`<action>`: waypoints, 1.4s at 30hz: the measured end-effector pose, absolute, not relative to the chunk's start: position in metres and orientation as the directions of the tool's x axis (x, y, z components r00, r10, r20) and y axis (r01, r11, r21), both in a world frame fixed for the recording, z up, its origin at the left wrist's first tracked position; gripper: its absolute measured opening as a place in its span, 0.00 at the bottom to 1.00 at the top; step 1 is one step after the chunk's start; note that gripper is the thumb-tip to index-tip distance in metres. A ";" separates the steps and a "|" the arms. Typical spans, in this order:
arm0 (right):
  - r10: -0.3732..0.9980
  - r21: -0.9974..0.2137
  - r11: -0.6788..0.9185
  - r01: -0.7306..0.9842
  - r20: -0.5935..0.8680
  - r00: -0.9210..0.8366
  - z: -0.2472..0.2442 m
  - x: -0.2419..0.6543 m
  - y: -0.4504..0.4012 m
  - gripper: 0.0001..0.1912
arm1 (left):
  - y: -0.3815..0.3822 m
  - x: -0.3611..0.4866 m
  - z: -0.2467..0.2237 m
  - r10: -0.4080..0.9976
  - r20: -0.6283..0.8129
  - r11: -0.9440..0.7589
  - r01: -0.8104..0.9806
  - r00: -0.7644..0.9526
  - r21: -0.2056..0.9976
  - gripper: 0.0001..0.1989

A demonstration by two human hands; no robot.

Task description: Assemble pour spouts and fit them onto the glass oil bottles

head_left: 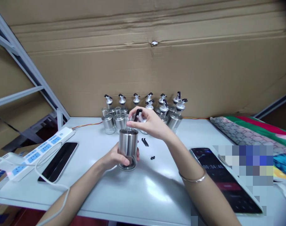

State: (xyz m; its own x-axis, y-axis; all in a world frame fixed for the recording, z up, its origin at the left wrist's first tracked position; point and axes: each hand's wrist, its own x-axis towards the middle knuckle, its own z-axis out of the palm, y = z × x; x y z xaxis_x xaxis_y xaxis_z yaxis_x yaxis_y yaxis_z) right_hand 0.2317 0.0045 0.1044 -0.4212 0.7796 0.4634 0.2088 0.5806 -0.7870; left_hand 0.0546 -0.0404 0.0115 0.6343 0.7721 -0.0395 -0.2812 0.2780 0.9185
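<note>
Near the middle of the table stands a steel-sleeved glass bottle (128, 146). My left hand (118, 157) is wrapped round its lower part. My right hand (149, 122) is above and just right of the bottle's glass neck, its thumb and fingers closed round a silver pourer with a black lever (138, 113). Whether the pourer touches the neck cannot be made out. To the right of the bottle lie a few thin black strips (145, 142) and small black pieces (152, 158).
Behind my hands stand several bottles (174, 121) with pourers, and two without (108, 122). On the left are a power strip (44, 152) and a dark phone (59, 161). A phone showing a timer (225, 180) and patterned fabric (246, 131) lie right. Cardboard (133, 69) rises behind.
</note>
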 end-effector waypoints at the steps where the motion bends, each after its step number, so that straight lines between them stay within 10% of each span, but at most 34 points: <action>1: 0.769 -0.768 0.597 0.231 0.466 -0.438 0.105 0.232 0.004 0.10 | -0.040 0.053 0.011 0.768 -0.031 0.247 -0.251 0.640 0.936 0.28; 9: 0.726 -0.707 0.687 0.167 0.678 -0.116 0.107 0.239 0.005 0.08 | -0.018 0.044 0.000 0.878 0.479 -0.471 0.168 -0.004 0.866 0.30; 14: 0.609 -0.515 0.735 0.441 0.787 -0.096 0.090 0.237 0.020 0.06 | 0.008 0.022 -0.015 0.788 0.503 -0.298 0.494 -0.357 0.817 0.36; 21: 0.648 -0.421 0.647 0.636 0.743 -0.166 0.056 0.228 0.044 0.05 | 0.033 0.011 -0.040 0.898 0.312 -0.162 0.428 -0.311 0.889 0.41; 42: 0.768 -0.515 0.515 0.685 0.632 -0.103 0.037 0.216 0.055 0.11 | 0.030 0.012 -0.050 0.926 0.338 -0.227 0.463 -0.171 0.857 0.52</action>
